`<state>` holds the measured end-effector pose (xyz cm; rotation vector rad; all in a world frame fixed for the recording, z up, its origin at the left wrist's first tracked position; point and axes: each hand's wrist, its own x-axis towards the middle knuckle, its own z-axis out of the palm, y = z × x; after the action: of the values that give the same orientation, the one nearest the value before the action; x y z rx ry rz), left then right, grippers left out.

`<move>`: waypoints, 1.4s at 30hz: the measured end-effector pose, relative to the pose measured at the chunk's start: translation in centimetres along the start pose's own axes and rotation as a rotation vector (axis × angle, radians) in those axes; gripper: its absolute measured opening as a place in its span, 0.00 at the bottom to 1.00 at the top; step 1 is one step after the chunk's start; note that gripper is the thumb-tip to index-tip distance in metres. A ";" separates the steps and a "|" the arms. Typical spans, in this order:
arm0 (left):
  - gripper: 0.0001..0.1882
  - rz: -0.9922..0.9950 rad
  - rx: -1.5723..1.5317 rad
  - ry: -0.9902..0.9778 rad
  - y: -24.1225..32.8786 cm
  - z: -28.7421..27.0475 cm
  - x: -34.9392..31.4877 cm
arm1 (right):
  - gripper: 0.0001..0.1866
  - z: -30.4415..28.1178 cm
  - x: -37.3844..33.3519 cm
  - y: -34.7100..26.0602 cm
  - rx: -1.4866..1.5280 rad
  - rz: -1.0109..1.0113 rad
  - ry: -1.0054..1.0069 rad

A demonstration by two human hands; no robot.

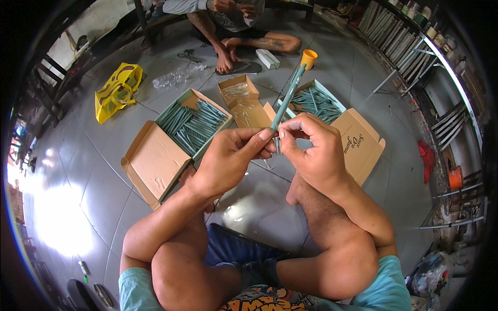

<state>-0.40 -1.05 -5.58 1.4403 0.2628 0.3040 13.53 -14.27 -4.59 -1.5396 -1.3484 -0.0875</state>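
Note:
My left hand (228, 155) pinches a slim green pen-like stick (287, 101) near its lower end, and the stick tilts up and away to the right. Close against that end, my right hand (314, 145) is closed with thumb and forefinger together; what it grips is too small to tell. Some thin clear pieces (277, 146) show just below the fingertips. Many similar sticks (189, 124) lie in the open left box (155, 163), and more sticks (316, 103) fill the open right box (363, 147). Between them stands a small cardboard box (248, 113) with clear slender pieces inside.
A yellow cup (308, 59) stands beyond the right box, near a small white box (267, 58). Another person (233, 31) sits opposite on the tiled floor. A yellow bag (118, 92) and clear plastic wrap (179, 76) lie left. Metal racks (441, 57) line the right side.

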 end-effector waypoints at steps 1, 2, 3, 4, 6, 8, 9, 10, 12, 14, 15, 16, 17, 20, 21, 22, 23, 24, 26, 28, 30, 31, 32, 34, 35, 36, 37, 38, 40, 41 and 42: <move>0.19 -0.005 0.000 0.004 -0.1 0.0 0.0 | 0.05 0.0 0.0 0.0 0.009 0.002 -0.001; 0.19 -0.005 0.003 0.006 -0.1 0.0 0.0 | 0.05 0.0 0.0 0.0 0.017 0.004 -0.002; 0.19 -0.006 0.006 0.008 0.0 0.0 0.0 | 0.05 0.0 0.0 -0.1 0.026 0.005 -0.002; 0.19 -0.006 0.009 0.010 0.0 0.0 0.0 | 0.05 0.0 0.0 -0.1 0.024 0.015 -0.007; 0.19 -0.007 0.011 0.016 0.0 0.0 0.0 | 0.05 -0.1 0.0 -0.1 0.021 0.034 -0.016; 0.19 -0.009 0.017 0.022 -0.1 0.0 0.1 | 0.05 -0.1 0.0 -0.1 0.022 0.045 -0.019; 0.19 -0.010 0.022 0.025 0.0 0.1 0.1 | 0.05 -0.1 0.0 -0.1 0.023 0.051 -0.021; 0.19 -0.011 0.027 0.027 0.0 0.1 0.1 | 0.05 -0.1 0.0 -0.1 0.013 0.048 -0.023; 0.19 -0.004 0.023 0.025 -0.2 0.0 0.1 | 0.06 -0.1 0.0 0.0 -0.006 0.042 -0.027; 0.19 -0.002 0.021 0.023 -0.2 0.0 0.1 | 0.06 -0.2 0.0 -0.1 -0.004 0.054 -0.029; 0.18 -0.002 0.021 0.022 -0.2 0.0 0.1 | 0.06 -0.2 0.0 -0.1 -0.003 0.060 -0.030; 0.18 -0.003 0.022 0.021 -0.2 0.0 0.1 | 0.06 -0.2 0.0 0.0 -0.008 0.054 -0.031; 0.18 -0.005 0.018 0.019 -0.2 0.0 0.1 | 0.06 -0.2 0.0 0.0 -0.013 0.049 -0.030; 0.18 -0.011 0.011 0.016 -0.2 0.0 0.1 | 0.06 -0.3 0.0 -0.1 -0.024 0.048 -0.034; 0.18 -0.013 0.011 0.016 -0.1 0.0 0.1 | 0.06 -0.3 0.0 -0.2 -0.026 0.050 -0.037; 0.18 -0.015 0.011 0.017 -0.1 0.0 0.1 | 0.06 -0.4 0.1 -0.2 -0.027 0.050 -0.039; 0.18 -0.014 0.003 0.013 -0.2 0.0 0.1 | 0.06 -0.4 0.1 -0.2 -0.028 0.049 -0.041; 0.18 -0.013 -0.006 0.009 -0.2 0.0 0.1 | 0.06 -0.4 0.1 -0.2 -0.029 0.048 -0.043; 0.17 -0.015 -0.018 0.004 -0.2 -0.1 0.1 | 0.06 -0.4 0.0 -0.2 -0.035 0.033 -0.040; 0.17 -0.021 -0.025 0.001 -0.2 -0.1 0.1 | 0.06 -0.4 0.0 0.0 -0.040 0.023 -0.037; 0.17 -0.024 -0.056 -0.009 -0.2 -0.1 0.1 | 0.06 -0.4 0.0 0.1 -0.043 0.017 -0.036; 0.17 -0.026 -0.072 -0.014 -0.2 -0.1 0.1 | 0.06 -0.4 0.0 0.1 -0.038 0.019 -0.036; 0.17 -0.029 -0.068 -0.012 -0.1 -0.1 0.0 | 0.06 -0.4 0.0 0.0 -0.032 0.019 -0.036; 0.17 -0.036 -0.059 -0.007 0.1 -0.1 0.0 | 0.06 -0.4 0.0 0.0 -0.021 0.019 -0.036; 0.17 -0.036 -0.058 -0.010 0.1 -0.1 0.0 | 0.07 -0.4 0.0 0.1 -0.017 0.018 -0.035; 0.17 -0.036 -0.057 -0.013 0.1 -0.1 0.0 | 0.07 -0.4 0.0 0.2 -0.014 0.018 -0.035; 0.17 -0.036 -0.056 -0.015 0.1 -0.1 0.0 | 0.07 -0.4 0.0 0.2 -0.009 0.020 -0.033; 0.18 -0.036 -0.054 -0.019 0.1 -0.1 0.0 | 0.07 -0.3 0.0 0.2 -0.003 0.022 -0.031; 0.18 -0.036 -0.050 -0.026 0.1 -0.2 0.0 | 0.07 -0.3 0.0 0.2 -0.001 0.026 -0.034; 0.18 -0.036 -0.051 -0.030 0.1 -0.2 0.0 | 0.07 -0.4 0.0 0.1 -0.004 0.028 -0.038; 0.19 -0.036 -0.051 -0.035 0.1 -0.2 0.0 | 0.07 -0.4 0.1 0.1 -0.007 0.030 -0.042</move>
<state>-0.51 -0.85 -5.46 1.3876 0.2505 0.2548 13.86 -14.52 -4.42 -1.5747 -1.3592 -0.0411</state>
